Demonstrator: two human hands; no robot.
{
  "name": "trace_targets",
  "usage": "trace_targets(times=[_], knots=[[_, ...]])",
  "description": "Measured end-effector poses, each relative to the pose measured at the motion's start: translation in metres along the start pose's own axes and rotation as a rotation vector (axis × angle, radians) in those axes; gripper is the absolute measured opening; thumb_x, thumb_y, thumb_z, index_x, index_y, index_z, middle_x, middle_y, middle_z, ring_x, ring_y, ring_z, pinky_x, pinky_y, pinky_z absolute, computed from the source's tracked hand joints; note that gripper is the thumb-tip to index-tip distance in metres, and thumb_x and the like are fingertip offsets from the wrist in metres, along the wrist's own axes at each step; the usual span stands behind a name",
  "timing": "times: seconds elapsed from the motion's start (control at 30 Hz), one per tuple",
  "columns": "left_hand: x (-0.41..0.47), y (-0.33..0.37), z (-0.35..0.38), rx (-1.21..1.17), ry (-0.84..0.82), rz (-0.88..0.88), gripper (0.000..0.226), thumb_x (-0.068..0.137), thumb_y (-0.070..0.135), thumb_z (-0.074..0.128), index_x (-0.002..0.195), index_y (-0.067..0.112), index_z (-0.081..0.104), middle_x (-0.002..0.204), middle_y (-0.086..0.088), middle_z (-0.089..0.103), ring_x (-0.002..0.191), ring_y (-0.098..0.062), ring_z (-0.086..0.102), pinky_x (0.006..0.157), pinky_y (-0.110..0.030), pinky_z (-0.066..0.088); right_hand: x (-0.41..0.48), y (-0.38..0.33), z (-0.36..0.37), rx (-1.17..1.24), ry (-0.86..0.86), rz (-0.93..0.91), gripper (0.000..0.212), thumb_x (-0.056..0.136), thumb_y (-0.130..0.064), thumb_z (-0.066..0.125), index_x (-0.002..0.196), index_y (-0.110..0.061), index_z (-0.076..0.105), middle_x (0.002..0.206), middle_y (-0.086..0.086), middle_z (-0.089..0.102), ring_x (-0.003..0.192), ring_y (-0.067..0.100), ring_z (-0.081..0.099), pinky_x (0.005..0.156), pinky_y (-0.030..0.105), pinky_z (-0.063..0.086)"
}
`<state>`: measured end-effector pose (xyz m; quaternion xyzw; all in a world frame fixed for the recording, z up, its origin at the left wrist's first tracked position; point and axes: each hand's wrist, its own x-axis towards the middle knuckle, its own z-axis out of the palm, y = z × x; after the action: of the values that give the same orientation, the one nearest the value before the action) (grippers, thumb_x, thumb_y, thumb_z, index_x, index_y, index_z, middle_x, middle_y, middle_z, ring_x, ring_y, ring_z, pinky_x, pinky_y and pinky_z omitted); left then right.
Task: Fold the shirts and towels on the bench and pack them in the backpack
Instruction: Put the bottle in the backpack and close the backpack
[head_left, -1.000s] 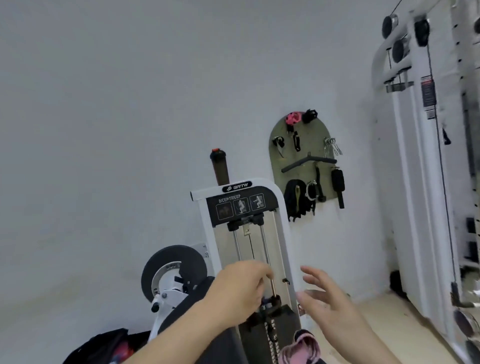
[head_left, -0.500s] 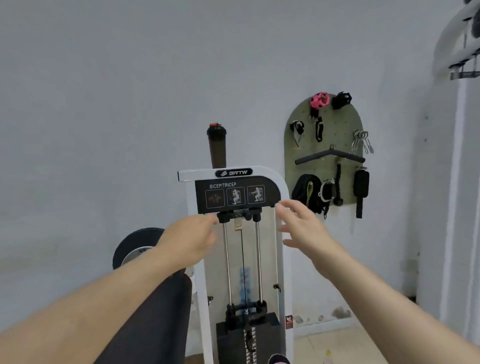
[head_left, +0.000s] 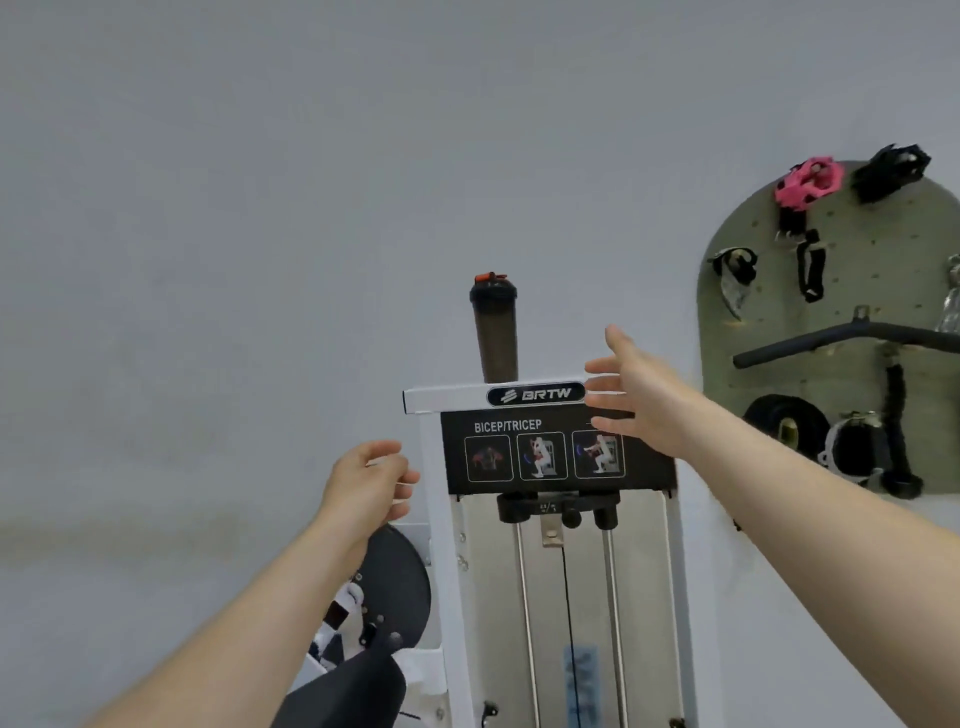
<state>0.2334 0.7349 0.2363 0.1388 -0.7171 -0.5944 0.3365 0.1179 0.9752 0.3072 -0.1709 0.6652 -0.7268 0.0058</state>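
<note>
No shirt, towel, bench top or backpack shows in the head view. My left hand (head_left: 366, 486) is raised in front of the white bicep/tricep machine (head_left: 436, 519), fingers loosely curled and holding nothing. My right hand (head_left: 631, 387) is higher, beside the machine's top bar, fingers spread and empty. A dark shaker bottle (head_left: 493, 332) with an orange cap stands upright on the machine's top, just left of my right hand and above my left.
A green pegboard (head_left: 841, 332) on the right wall carries straps, handles and a curved bar. A black weight plate (head_left: 400, 587) and a black pad (head_left: 358, 691) sit low beside the machine. A plain grey wall fills the rest.
The view has tilted upward, so the floor and the dark bag are gone from sight. Both hands have risen toward the machine's top, the right one opening wider.
</note>
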Motion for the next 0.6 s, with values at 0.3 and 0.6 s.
trace_targets(times=[0.3,0.6], knots=[[0.139,0.012,0.133,0.326,0.105,0.148,0.013,0.095,0.025,0.056,0.107,0.024,0.062,0.101,0.012,0.063,0.093,-0.002,0.057,0.073,-0.021,0.046,0.201,0.027,-0.024,0.1,-0.219,0.038,0.062,0.099,-0.055,0.037,0.144,-0.012,0.039,0.144,0.017,0.045,0.128,0.031,0.049,0.105,0.044,0.043],[0.248,0.007,0.201,0.624,0.01,0.197,0.06,0.093,0.037,0.059,0.145,0.02,0.034,0.147,0.001,0.044,0.128,-0.017,0.047,0.097,-0.025,0.038,0.321,0.047,0.041,-0.153,-0.178,-0.12,0.074,0.095,-0.059,0.042,0.151,-0.016,0.022,0.154,0.009,0.033,0.138,0.03,0.036,0.113,0.046,0.032]])
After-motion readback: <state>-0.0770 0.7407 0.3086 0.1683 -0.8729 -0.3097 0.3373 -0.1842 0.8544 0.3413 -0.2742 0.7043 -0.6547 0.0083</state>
